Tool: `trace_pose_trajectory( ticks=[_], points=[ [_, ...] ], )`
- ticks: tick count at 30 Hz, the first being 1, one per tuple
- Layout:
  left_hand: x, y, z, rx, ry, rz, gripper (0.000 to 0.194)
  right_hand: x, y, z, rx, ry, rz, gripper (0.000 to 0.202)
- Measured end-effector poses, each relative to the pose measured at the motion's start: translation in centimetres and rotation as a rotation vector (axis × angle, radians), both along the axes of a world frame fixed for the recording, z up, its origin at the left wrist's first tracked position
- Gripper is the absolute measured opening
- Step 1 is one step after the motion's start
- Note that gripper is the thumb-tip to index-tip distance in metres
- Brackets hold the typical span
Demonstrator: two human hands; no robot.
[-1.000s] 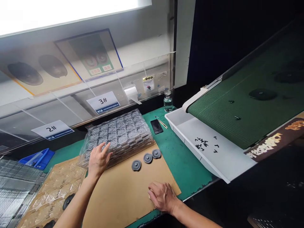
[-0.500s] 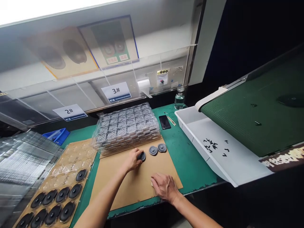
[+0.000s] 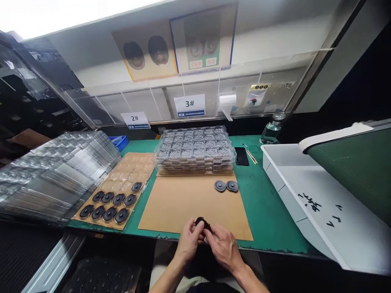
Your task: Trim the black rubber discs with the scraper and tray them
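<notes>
Close to my body, at the near edge of the cardboard sheet point(image 3: 183, 207), a black disc point(image 3: 203, 222) is tilted up between both hands. My left hand point(image 3: 187, 242) pinches it from the left with the thumb on top. From the right, the fingers of my right hand point(image 3: 225, 246) close on its other side, and something pale shows under them that I cannot make out. Two similar grey-black discs with raised centres lie side by side on the cardboard, a left disc point(image 3: 220, 186) and a right disc point(image 3: 232, 186).
A clear tray point(image 3: 134, 167) at left holds several black discs. Stacked clear trays point(image 3: 195, 150) stand behind the cardboard. A phone point(image 3: 242, 156), tweezers point(image 3: 252, 157) and a glass jar point(image 3: 271, 129) are at back right. A white bin point(image 3: 284, 187) with small black scraps stands below a green conveyor point(image 3: 351, 158).
My left hand has carried the black disc from the cardboard's back part towards me. My right hand has come in to hold it too. The view has swung left.
</notes>
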State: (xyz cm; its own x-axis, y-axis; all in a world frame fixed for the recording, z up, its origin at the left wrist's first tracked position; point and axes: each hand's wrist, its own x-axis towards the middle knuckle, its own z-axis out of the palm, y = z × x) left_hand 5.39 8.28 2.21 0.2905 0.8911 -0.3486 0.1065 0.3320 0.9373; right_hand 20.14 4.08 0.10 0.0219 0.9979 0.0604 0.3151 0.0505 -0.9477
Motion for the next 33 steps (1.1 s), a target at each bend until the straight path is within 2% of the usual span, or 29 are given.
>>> trace_pose_trajectory(
  ticks=[3,6,9,13,14,16,19,21,23,25,28,33],
  points=[
    [-2.8,-1.8,1.7,-0.122,-0.201,-0.033,0.070,-0.1,-0.7,1.9,-0.235,0.240,0.121,0.063],
    [-5.0,-3.1,3.2,-0.185,-0.443,-0.102,0.073,-0.3,-1.5,3.9,-0.438,0.456,0.228,0.063],
    [-6.0,-4.2,4.2,-0.175,-0.523,-0.108,0.073,-0.8,-2.2,5.7,-0.570,0.602,0.326,0.061],
    [-6.4,-5.1,5.0,-0.096,-0.556,-0.067,0.071,-1.0,-2.3,7.7,-0.630,0.660,0.405,0.061],
    [-6.5,-5.2,5.3,-0.073,-0.557,-0.044,0.067,-0.9,-2.2,8.2,-0.603,0.623,0.388,0.058],
    [-6.7,-5.3,5.8,-0.045,-0.576,0.022,0.062,-0.4,-1.9,9.3,-0.453,0.435,0.255,0.047],
    [-6.7,-5.5,6.7,-0.053,-0.630,0.097,0.060,0.0,-1.9,11.2,-0.077,0.025,-0.003,0.036],
    [-6.6,-5.7,7.2,-0.064,-0.635,0.113,0.060,-0.3,-2.3,12.3,0.157,-0.127,-0.005,0.036],
    [-6.6,-5.9,7.5,-0.056,-0.629,0.133,0.059,-1.0,-2.9,13.1,0.314,-0.221,0.096,0.026],
    [-6.5,-6.0,7.6,-0.039,-0.630,0.161,0.059,-1.7,-3.7,13.7,0.349,-0.293,0.193,0.018],
    [-6.6,-6.1,7.6,-0.048,-0.640,0.169,0.059,-2.3,-4.5,14.3,0.285,-0.332,0.277,0.017],
    [-6.7,-6.3,7.8,-0.075,-0.667,0.174,0.060,-2.2,-4.6,15.0,0.246,-0.398,0.214,0.019]
  ],
)
